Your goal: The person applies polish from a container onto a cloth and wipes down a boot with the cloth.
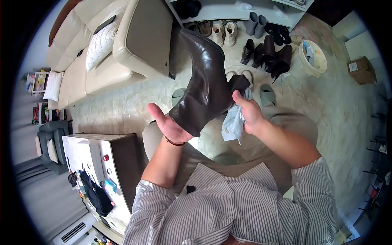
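A dark brown, shiny ankle boot [203, 77] is held up in front of me, its pointed toe upward and its block heel [239, 83] to the right. My left hand [173, 125] supports the boot at the shaft opening, thumb stretched out to the side; the other fingers are hidden in or behind the shaft. With my right hand [252, 114] I grip a light grey-blue cloth [234, 123] right by the heel, thumb on top. Part of the cloth hangs below that hand, over my lap.
Several dark boots [267, 53] stand ahead on the floor, with grey boots [256, 25] and pale sneakers [224, 33] by a white shoe rack [220, 11]. A cream bin [319, 61] is at right. Left are a beige sofa [143, 36] and a low table [118, 163].
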